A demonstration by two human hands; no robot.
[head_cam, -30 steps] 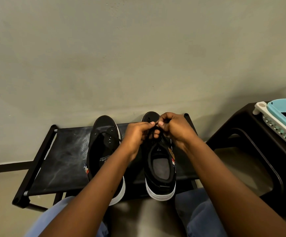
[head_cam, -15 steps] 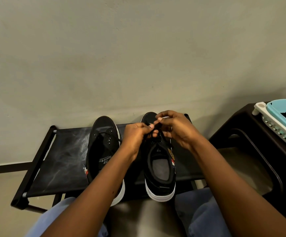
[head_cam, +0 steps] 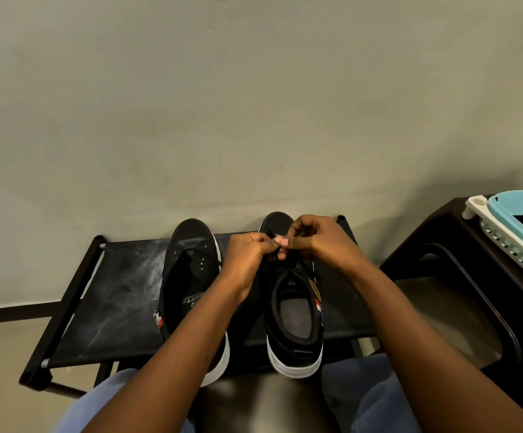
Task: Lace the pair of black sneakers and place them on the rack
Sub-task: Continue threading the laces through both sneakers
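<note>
Both black sneakers stand side by side, toes toward the wall, on the dark fabric top of the rack (head_cam: 122, 295) at lower centre of the frame; the left sneaker (head_cam: 188, 282) shows bare eyelets and looks mostly unlaced; the right sneaker (head_cam: 294, 310) is the one in hand. Above its tongue the left hand (head_cam: 247, 260) and the right hand (head_cam: 322, 242) meet, each with fingers curled and pinching the thin black lace (head_cam: 272, 237); which eyelet it enters is hidden by the knuckles. The lace should handle as light, limp cord, best taken near its stiff tip; the canvas uppers look soft and will give, so the firm white sole or heel is likely the safer hold for shifting a shoe. At the right edge a blue-and-white basket (head_cam: 504, 226) sits on a dark stool (head_cam: 441, 254).
</note>
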